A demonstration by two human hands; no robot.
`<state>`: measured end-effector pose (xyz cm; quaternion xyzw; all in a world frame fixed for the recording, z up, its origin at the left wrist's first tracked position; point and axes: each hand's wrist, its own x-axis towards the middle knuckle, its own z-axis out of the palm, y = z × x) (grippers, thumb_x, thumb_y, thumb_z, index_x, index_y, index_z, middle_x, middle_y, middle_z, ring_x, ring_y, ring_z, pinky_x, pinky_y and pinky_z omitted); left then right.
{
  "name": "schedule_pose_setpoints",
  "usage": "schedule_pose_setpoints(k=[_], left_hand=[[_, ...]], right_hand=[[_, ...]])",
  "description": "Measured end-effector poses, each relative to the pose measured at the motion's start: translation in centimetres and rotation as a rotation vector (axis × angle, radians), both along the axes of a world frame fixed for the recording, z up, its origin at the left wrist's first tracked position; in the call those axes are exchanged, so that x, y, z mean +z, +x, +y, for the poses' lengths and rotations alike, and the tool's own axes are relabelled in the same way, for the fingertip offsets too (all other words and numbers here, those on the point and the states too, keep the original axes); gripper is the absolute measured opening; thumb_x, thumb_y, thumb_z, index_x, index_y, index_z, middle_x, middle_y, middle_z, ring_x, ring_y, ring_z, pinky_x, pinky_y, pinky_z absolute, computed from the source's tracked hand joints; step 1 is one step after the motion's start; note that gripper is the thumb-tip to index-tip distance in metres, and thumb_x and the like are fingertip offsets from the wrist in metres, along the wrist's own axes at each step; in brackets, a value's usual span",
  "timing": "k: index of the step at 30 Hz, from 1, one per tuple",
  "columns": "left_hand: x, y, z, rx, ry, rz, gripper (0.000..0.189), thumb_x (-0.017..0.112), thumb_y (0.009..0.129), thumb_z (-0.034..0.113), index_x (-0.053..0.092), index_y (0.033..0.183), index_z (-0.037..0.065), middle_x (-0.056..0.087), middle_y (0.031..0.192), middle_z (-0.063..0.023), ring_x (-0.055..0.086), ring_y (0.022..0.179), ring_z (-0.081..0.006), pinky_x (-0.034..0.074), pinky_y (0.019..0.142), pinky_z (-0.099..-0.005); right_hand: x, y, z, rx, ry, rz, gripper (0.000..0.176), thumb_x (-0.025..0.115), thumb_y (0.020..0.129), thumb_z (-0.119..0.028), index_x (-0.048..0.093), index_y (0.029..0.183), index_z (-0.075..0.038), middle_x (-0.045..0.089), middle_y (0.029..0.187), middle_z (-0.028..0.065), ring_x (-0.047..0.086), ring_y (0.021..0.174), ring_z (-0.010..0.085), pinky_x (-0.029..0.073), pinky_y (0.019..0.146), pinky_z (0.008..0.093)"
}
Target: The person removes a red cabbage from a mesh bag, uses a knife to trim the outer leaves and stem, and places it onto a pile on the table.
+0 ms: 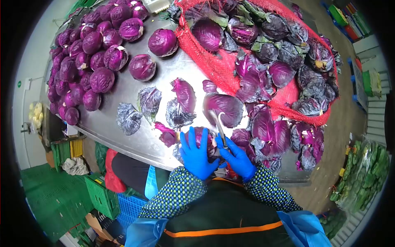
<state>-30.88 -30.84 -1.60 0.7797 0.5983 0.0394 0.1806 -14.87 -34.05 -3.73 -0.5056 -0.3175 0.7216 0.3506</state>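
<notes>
My left hand (196, 158), in a blue glove, lies with fingers spread on top of a red cabbage (199, 136) near the table's front edge. The hand and its fingers hide much of that cabbage. My right hand (237, 159), also gloved in blue, is closed around a knife (219, 128); its blade points away from me, just right of the cabbage. Ahead of the blade lies a large loose purple leaf (224, 109). More loose leaves (181, 103) are scattered left of it, and a heap of leaves (269, 133) sits beside my right hand.
Whole red cabbages (92, 53) are piled at the left of the metal table (123, 142). A red mesh sack (205, 68) with cabbages and dark outer leaves spreads across the back right. Green crates (101, 195) stand on the floor at left; bagged green vegetables (362, 175) are at right.
</notes>
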Motion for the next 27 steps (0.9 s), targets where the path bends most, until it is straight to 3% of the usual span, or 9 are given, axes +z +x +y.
schedule_pose_setpoints(k=[2, 3, 5, 8, 11, 12, 20, 25, 27], left_hand=[[-2.8, -2.0, 1.1, 0.106, 0.136, -0.338, 0.089, 0.077, 0.061, 0.031, 0.035, 0.133, 0.003, 0.033, 0.136, -0.0236, 0.031, 0.124, -0.044, 0.03, 0.1, -0.0503], [-2.8, -2.8, 1.5, 0.159, 0.129, -0.415, 0.091, 0.08, 0.059, 0.03, 0.034, 0.132, 0.001, 0.035, 0.133, -0.0242, 0.036, 0.121, -0.0406, 0.032, 0.101, -0.0459], [-2.4, -4.3, 2.0, 0.238, 0.015, -0.561, 0.092, 0.082, 0.058, 0.029, 0.034, 0.131, -0.001, 0.04, 0.128, -0.024, 0.038, 0.119, -0.0394, 0.032, 0.101, -0.0456], [-2.5, -3.6, 1.2, 0.291, -0.067, -0.592, 0.093, 0.082, 0.058, 0.03, 0.033, 0.131, 0.0, 0.04, 0.127, -0.0236, 0.039, 0.119, -0.0387, 0.032, 0.101, -0.0452], [-3.6, -2.6, 1.1, 0.239, -0.025, -0.564, 0.093, 0.083, 0.056, 0.029, 0.034, 0.129, 0.0, 0.04, 0.127, -0.0234, 0.039, 0.117, -0.0386, 0.033, 0.1, -0.0454], [-3.0, -2.2, 1.0, 0.256, -0.006, -0.566, 0.093, 0.083, 0.056, 0.029, 0.034, 0.13, 0.0, 0.04, 0.127, -0.0238, 0.039, 0.118, -0.0386, 0.032, 0.1, -0.0458], [-2.9, -2.0, 0.8, 0.27, -0.009, -0.49, 0.093, 0.082, 0.059, 0.026, 0.03, 0.131, 0.0, 0.034, 0.128, -0.0219, 0.035, 0.121, -0.0352, 0.03, 0.103, -0.042], [-3.3, -2.7, 1.2, 0.313, -0.03, -0.579, 0.092, 0.083, 0.057, 0.027, 0.034, 0.129, 0.0, 0.04, 0.124, -0.023, 0.04, 0.115, -0.0376, 0.033, 0.099, -0.0451], [-3.5, -2.7, 1.1, 0.343, -0.028, -0.613, 0.092, 0.083, 0.057, 0.027, 0.034, 0.129, 0.0, 0.04, 0.124, -0.0227, 0.04, 0.114, -0.0376, 0.033, 0.098, -0.0448]], right_hand=[[0.7, -0.1, 0.8, 0.064, -0.059, -0.053, 0.046, 0.048, 0.094, -0.019, 0.035, 0.139, -0.016, 0.05, 0.126, 0.0028, 0.053, 0.096, 0.0097, 0.053, 0.071, 0.0252], [1.5, -0.1, 1.0, -0.026, -0.033, -0.039, 0.045, 0.047, 0.094, -0.017, 0.037, 0.138, -0.015, 0.056, 0.111, 0.0052, 0.055, 0.088, 0.0104, 0.051, 0.07, 0.0266], [1.4, 0.7, 0.8, 0.111, 0.484, -0.548, 0.045, 0.046, 0.093, -0.014, 0.038, 0.138, -0.015, 0.054, 0.09, 0.0066, 0.056, 0.077, 0.0152, 0.049, 0.066, 0.0296], [3.9, 0.2, 1.1, 0.279, 0.572, -0.788, 0.045, 0.05, 0.089, -0.01, 0.045, 0.133, -0.013, 0.053, 0.084, 0.0076, 0.056, 0.068, 0.0181, 0.046, 0.06, 0.0293], [1.8, -0.1, 1.0, 0.346, 0.555, -0.864, 0.046, 0.051, 0.087, -0.009, 0.046, 0.132, -0.018, 0.051, 0.082, 0.0077, 0.055, 0.064, 0.0212, 0.046, 0.058, 0.0306], [1.9, -0.3, 1.2, 0.401, 0.513, -0.902, 0.056, 0.05, 0.082, -0.009, 0.043, 0.134, -0.027, 0.053, 0.082, 0.0074, 0.057, 0.07, 0.0238, 0.048, 0.059, 0.0349], [-1.4, -0.7, 2.9, 0.277, 0.478, -0.729, 0.043, 0.047, 0.091, -0.02, 0.042, 0.134, -0.028, 0.055, 0.087, 0.0088, 0.06, 0.074, 0.0252, 0.05, 0.063, 0.0349], [1.3, -1.0, 3.0, 0.333, 0.474, -0.807, 0.048, 0.05, 0.088, -0.015, 0.043, 0.133, -0.028, 0.055, 0.086, 0.0081, 0.06, 0.074, 0.025, 0.05, 0.064, 0.0345], [2.3, -0.4, 2.6, 0.331, 0.495, -0.815, 0.041, 0.05, 0.089, -0.01, 0.05, 0.129, -0.02, 0.054, 0.081, 0.0091, 0.056, 0.069, 0.0224, 0.047, 0.065, 0.0302]])
